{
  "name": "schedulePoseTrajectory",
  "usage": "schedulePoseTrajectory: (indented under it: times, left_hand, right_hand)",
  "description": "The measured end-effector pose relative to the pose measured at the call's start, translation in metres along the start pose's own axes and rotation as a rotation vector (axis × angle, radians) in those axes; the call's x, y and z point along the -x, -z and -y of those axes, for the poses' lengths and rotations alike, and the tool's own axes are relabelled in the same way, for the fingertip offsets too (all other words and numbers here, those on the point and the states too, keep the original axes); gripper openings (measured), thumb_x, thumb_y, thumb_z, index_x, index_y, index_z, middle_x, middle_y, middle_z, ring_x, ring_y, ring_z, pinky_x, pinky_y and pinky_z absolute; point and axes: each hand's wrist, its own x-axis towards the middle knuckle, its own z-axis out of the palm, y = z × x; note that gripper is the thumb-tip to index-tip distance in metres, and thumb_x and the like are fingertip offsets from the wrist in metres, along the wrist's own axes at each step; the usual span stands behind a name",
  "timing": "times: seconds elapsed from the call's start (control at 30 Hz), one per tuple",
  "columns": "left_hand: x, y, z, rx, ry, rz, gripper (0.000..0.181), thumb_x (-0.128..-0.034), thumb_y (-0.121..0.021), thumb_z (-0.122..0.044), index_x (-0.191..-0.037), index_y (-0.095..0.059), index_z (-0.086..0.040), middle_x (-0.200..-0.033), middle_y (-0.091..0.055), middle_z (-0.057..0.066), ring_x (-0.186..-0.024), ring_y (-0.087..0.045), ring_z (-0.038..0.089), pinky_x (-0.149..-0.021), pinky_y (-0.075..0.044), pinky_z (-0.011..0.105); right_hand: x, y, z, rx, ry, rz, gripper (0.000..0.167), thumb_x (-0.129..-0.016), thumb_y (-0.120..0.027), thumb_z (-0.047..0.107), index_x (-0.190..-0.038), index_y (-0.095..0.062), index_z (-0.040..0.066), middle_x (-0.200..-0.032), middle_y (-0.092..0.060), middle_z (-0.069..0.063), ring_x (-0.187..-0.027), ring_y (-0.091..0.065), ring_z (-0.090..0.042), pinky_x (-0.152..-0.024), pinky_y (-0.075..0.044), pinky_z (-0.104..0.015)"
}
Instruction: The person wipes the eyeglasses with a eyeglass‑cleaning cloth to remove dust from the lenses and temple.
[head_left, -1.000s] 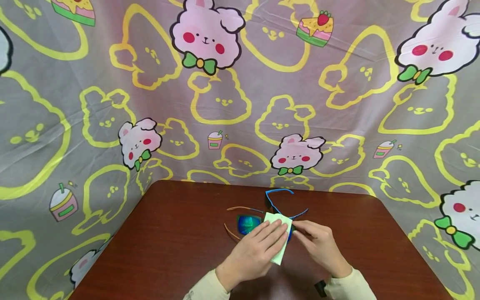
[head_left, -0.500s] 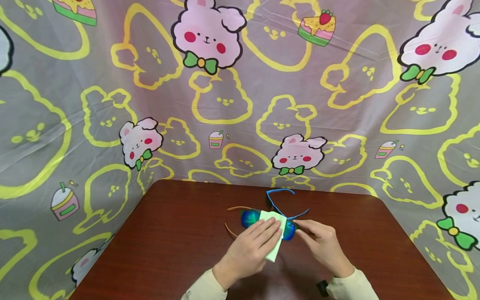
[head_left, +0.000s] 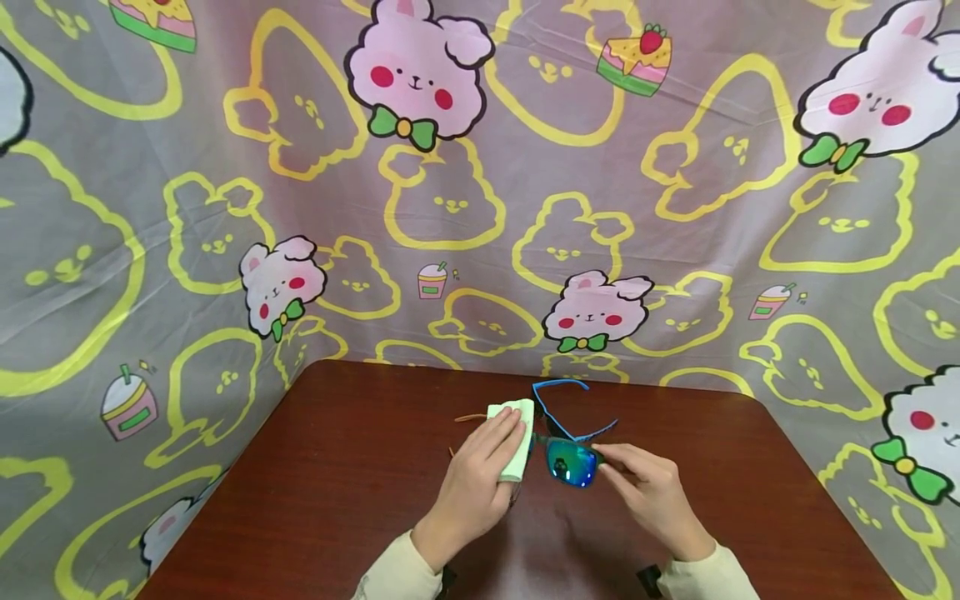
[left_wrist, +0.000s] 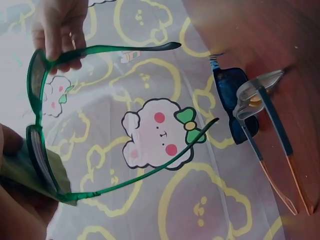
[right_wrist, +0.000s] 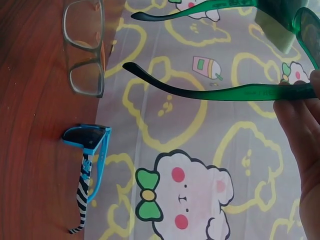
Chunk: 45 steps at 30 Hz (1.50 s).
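Note:
Green-framed sunglasses [head_left: 572,463] with blue-green mirrored lenses are held up above the table, temples unfolded and pointing away. My right hand [head_left: 651,492] pinches them at the hinge of the right-hand temple. With my left hand [head_left: 480,473] I hold a folded pale green cloth [head_left: 517,454] over the other lens, fingers lying along it; the thumb is hidden in the head view. In the left wrist view the cloth [left_wrist: 62,180] shows at the front side of the green frame [left_wrist: 37,125], and the right hand [left_wrist: 57,30] grips the far end.
Blue sunglasses [head_left: 555,412] with zebra-patterned temples [right_wrist: 82,185] lie on the brown table [head_left: 337,467] behind. Next to them are clear-lens glasses [right_wrist: 85,50] with orange-tipped temples [left_wrist: 280,195], mostly hidden by the left hand in the head view. A patterned curtain [head_left: 465,183] surrounds the table.
My left hand and the cloth have moved left across the sunglasses, from the middle to the left lens, uncovering the right lens. The right hand keeps its grip, almost in place.

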Motion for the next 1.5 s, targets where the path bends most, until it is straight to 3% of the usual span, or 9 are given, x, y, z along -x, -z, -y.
schedulePoseTrajectory:
  times: [0.07, 0.2, 0.3, 0.5, 0.7, 0.9, 1.2, 1.4, 1.5]
  left_hand:
    - [0.001, 0.001, 0.002, 0.026, 0.065, -0.013, 0.048, -0.0777, -0.056, 0.0, -0.126, -0.057, 0.003, -0.133, -0.053, 0.015, -0.124, -0.048, 0.027, -0.102, -0.038, 0.038]
    - [0.003, 0.002, 0.004, 0.095, 0.208, -0.009, 0.05, -0.0774, -0.056, 0.004, -0.127, -0.057, 0.002, -0.134, -0.052, 0.013, -0.125, -0.047, 0.025, -0.101, -0.039, 0.039]
    - [0.004, 0.004, 0.004, 0.15, 0.297, -0.002, 0.052, -0.0755, -0.057, 0.007, -0.128, -0.057, 0.001, -0.135, -0.052, 0.011, -0.126, -0.047, 0.025, -0.098, -0.041, 0.041]
    - [0.003, 0.007, 0.007, 0.255, 0.452, -0.002, 0.044, -0.0847, -0.06, 0.002, -0.128, -0.058, -0.002, -0.135, -0.052, 0.007, -0.12, -0.051, 0.024, -0.09, -0.047, 0.043]
    - [0.004, 0.007, 0.01, 0.233, 0.595, 0.066, 0.034, -0.0954, -0.056, -0.019, -0.129, -0.059, -0.014, -0.122, -0.055, 0.003, -0.103, -0.058, 0.017, -0.081, -0.05, 0.038]
    - [0.005, 0.007, 0.013, 0.26, 0.663, 0.12, 0.032, -0.0969, -0.053, -0.021, -0.128, -0.06, -0.014, -0.118, -0.061, 0.002, -0.107, -0.058, 0.018, -0.087, -0.048, 0.041]
    - [0.005, 0.006, 0.017, 0.42, 0.755, 0.105, 0.025, -0.0959, -0.054, -0.017, -0.117, -0.066, -0.012, -0.114, -0.063, 0.0, -0.11, -0.057, 0.016, -0.092, -0.045, 0.039]
    - [0.005, 0.004, 0.019, 0.495, 0.875, 0.084, 0.021, -0.0963, -0.054, -0.018, -0.112, -0.068, -0.013, -0.086, -0.059, -0.002, -0.082, -0.053, 0.013, -0.073, -0.043, 0.027]
    - [0.005, 0.002, 0.02, 0.525, 0.886, 0.053, 0.02, -0.0946, -0.056, -0.015, -0.11, -0.068, -0.01, -0.087, -0.061, -0.001, -0.082, -0.053, 0.013, -0.073, -0.042, 0.025]
  right_hand:
    - [0.001, 0.0, 0.0, 0.006, 0.018, -0.004, 0.042, -0.065, -0.075, -0.017, -0.103, -0.07, 0.001, -0.093, -0.07, -0.006, -0.084, -0.065, -0.005, -0.068, -0.051, -0.014]
    - [0.001, -0.001, -0.002, 0.031, 0.089, -0.022, 0.02, -0.085, -0.07, 0.01, -0.103, -0.07, 0.002, -0.094, -0.07, -0.005, -0.083, -0.066, -0.009, -0.072, -0.05, -0.014]
    - [0.0, -0.001, -0.004, 0.055, 0.129, -0.037, 0.031, -0.093, -0.058, 0.028, -0.101, -0.071, 0.002, -0.093, -0.07, -0.005, -0.082, -0.067, -0.011, -0.075, -0.049, -0.014]
    - [-0.002, -0.002, -0.006, 0.06, 0.18, -0.06, 0.034, -0.093, -0.058, 0.029, -0.097, -0.071, -0.002, -0.09, -0.07, -0.008, -0.081, -0.067, -0.012, -0.078, -0.048, -0.013]
    - [-0.005, -0.002, -0.004, 0.069, 0.241, -0.068, 0.031, -0.094, -0.057, 0.025, -0.098, -0.07, -0.003, -0.089, -0.07, -0.01, -0.081, -0.067, -0.013, -0.078, -0.049, -0.014]
    - [-0.007, -0.001, -0.003, 0.116, 0.319, -0.057, 0.032, -0.095, -0.056, 0.023, -0.102, -0.07, -0.005, -0.093, -0.07, -0.013, -0.082, -0.068, -0.018, -0.081, -0.049, -0.017]
    - [-0.011, -0.001, 0.001, 0.175, 0.397, -0.064, 0.033, -0.096, -0.054, 0.023, -0.1, -0.07, -0.005, -0.095, -0.07, -0.013, -0.083, -0.067, -0.02, -0.085, -0.048, -0.02]
    - [-0.018, -0.002, 0.005, 0.172, 0.487, -0.069, 0.027, -0.096, -0.055, 0.018, -0.101, -0.07, -0.004, -0.096, -0.069, -0.014, -0.083, -0.067, -0.022, -0.083, -0.05, -0.022]
    - [-0.021, -0.002, 0.007, 0.144, 0.517, -0.076, 0.023, -0.096, -0.055, 0.013, -0.1, -0.071, -0.004, -0.096, -0.068, -0.015, -0.083, -0.067, -0.024, -0.08, -0.051, -0.022]
